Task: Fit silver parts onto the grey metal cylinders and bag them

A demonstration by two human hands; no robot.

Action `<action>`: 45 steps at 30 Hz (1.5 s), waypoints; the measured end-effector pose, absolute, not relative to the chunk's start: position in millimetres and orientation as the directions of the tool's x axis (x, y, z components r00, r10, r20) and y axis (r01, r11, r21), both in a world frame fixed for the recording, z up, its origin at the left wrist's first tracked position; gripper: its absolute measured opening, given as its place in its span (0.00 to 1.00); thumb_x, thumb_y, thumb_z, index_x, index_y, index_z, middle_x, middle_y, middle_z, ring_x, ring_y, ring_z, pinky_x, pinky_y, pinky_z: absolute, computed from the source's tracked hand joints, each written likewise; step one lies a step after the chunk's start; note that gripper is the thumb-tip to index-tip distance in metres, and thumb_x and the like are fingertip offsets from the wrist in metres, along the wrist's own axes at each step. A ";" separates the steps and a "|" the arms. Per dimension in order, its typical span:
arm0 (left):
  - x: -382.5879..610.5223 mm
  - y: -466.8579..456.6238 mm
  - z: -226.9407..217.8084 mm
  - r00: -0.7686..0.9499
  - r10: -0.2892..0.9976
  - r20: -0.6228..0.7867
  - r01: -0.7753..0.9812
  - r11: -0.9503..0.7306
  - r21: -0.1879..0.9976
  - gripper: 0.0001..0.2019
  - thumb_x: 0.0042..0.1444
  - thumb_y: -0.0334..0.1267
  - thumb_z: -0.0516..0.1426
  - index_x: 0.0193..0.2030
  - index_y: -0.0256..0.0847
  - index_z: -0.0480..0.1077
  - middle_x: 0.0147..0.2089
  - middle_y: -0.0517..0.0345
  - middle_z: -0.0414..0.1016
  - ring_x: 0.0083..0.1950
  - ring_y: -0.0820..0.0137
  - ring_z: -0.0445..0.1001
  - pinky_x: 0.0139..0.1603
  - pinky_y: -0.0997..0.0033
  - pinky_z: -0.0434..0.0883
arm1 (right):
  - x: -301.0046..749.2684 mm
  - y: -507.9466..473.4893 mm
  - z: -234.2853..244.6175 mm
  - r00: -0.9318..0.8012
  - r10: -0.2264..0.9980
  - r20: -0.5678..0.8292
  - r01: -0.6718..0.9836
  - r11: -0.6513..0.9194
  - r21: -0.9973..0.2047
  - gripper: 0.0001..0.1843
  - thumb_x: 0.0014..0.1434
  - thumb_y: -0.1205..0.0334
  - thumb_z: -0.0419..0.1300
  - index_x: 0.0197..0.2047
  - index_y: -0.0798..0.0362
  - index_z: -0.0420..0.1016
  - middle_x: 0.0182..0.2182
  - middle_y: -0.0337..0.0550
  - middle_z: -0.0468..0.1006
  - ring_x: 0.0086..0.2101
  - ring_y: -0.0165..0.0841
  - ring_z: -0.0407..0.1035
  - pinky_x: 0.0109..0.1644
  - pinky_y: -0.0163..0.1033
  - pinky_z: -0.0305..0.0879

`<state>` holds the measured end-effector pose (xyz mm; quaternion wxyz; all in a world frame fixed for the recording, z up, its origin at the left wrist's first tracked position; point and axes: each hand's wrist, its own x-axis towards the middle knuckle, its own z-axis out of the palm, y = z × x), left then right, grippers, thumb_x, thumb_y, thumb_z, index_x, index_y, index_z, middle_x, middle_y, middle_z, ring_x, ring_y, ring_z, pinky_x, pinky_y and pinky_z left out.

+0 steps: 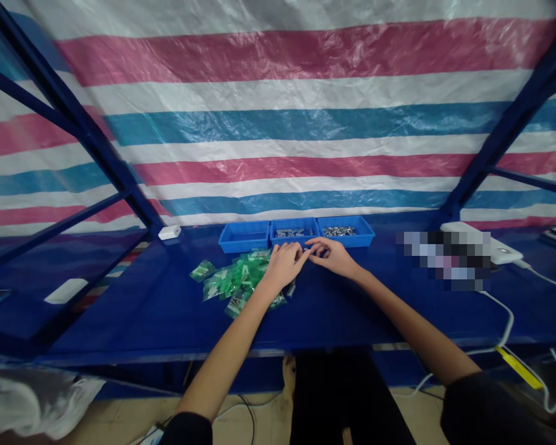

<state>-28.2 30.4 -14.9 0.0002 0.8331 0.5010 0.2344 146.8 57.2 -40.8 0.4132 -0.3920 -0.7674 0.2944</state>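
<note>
My left hand (pixel 285 262) and my right hand (pixel 331 254) meet fingertip to fingertip over the blue table (pixel 167 309), just in front of the blue trays. Both pinch at a small item between them that is too small to name. A heap of small green plastic bags (pixel 234 278) lies under and to the left of my left hand. Behind the hands stand three blue trays in a row: the left tray (pixel 244 238) looks empty, the middle tray (pixel 293 233) and the right tray (pixel 345 232) hold several small metal parts.
A striped pink, white and blue tarp hangs behind the table. A small white box (pixel 169 232) sits at the back left, a white device (pixel 500 247) with a cable at the right. Blue frame bars cross both sides. A blurred patch covers something at the right.
</note>
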 end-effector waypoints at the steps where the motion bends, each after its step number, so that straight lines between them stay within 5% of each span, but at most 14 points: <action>1: -27.8 30.8 -15.8 0.393 0.831 0.394 0.835 -0.502 0.227 0.18 0.63 0.47 0.42 0.29 0.40 0.64 0.30 0.60 0.71 0.37 0.69 0.68 0.41 0.67 0.57 | 144.8 55.6 -39.4 -0.342 0.843 0.416 0.316 0.520 -0.793 0.19 0.50 0.58 0.61 0.46 0.53 0.71 0.30 0.40 0.76 0.25 0.27 0.66 0.28 0.32 0.64; 8: -26.1 29.9 -16.5 0.377 0.829 0.412 0.831 -0.499 0.245 0.17 0.64 0.45 0.40 0.32 0.40 0.63 0.34 0.58 0.72 0.39 0.68 0.69 0.42 0.67 0.58 | 142.4 50.6 -30.5 -0.265 0.874 0.407 0.135 0.452 -0.882 0.21 0.46 0.57 0.64 0.45 0.52 0.71 0.31 0.42 0.77 0.26 0.28 0.66 0.27 0.32 0.63; 17: -24.1 31.3 -18.4 0.426 0.845 0.323 0.691 -0.535 0.487 0.18 0.64 0.41 0.38 0.36 0.42 0.67 0.39 0.57 0.73 0.41 0.68 0.71 0.45 0.67 0.62 | 136.3 54.9 -37.7 -0.173 0.919 0.355 -0.027 0.356 -0.934 0.20 0.46 0.55 0.65 0.43 0.53 0.74 0.36 0.45 0.79 0.35 0.33 0.72 0.43 0.41 0.69; 22: -23.1 33.9 -20.9 0.414 0.836 0.360 0.615 -0.549 0.567 0.12 0.60 0.43 0.47 0.37 0.41 0.67 0.35 0.60 0.73 0.33 0.72 0.70 0.38 0.71 0.65 | 138.4 54.5 -35.7 -0.188 0.919 0.345 -0.019 0.348 -0.937 0.21 0.48 0.55 0.64 0.45 0.52 0.73 0.38 0.45 0.79 0.40 0.36 0.73 0.46 0.43 0.68; 31: -27.4 38.7 -19.6 0.299 0.869 0.394 0.664 -0.486 0.568 0.10 0.59 0.44 0.48 0.37 0.42 0.67 0.34 0.61 0.72 0.33 0.72 0.69 0.39 0.71 0.64 | 143.5 57.1 -35.1 -0.148 0.952 0.268 0.080 0.281 -0.956 0.21 0.47 0.52 0.63 0.44 0.52 0.74 0.36 0.46 0.80 0.35 0.36 0.74 0.27 0.35 0.67; 38: -30.0 34.9 -12.1 0.253 0.861 0.442 0.760 -0.460 0.459 0.10 0.60 0.43 0.49 0.38 0.43 0.69 0.36 0.59 0.73 0.41 0.68 0.70 0.45 0.67 0.61 | 143.7 62.1 -39.6 -0.135 0.952 0.274 0.063 0.284 -0.957 0.18 0.48 0.51 0.62 0.39 0.54 0.77 0.31 0.44 0.79 0.29 0.31 0.71 0.27 0.33 0.66; 45: -36.9 42.5 -9.8 0.006 0.856 0.516 0.686 -0.379 0.621 0.08 0.58 0.39 0.50 0.37 0.41 0.68 0.35 0.58 0.73 0.35 0.71 0.70 0.38 0.72 0.63 | 147.2 67.2 -41.1 -0.039 0.978 0.205 0.099 0.208 -0.973 0.17 0.47 0.48 0.62 0.29 0.55 0.75 0.19 0.38 0.73 0.19 0.26 0.64 0.22 0.34 0.64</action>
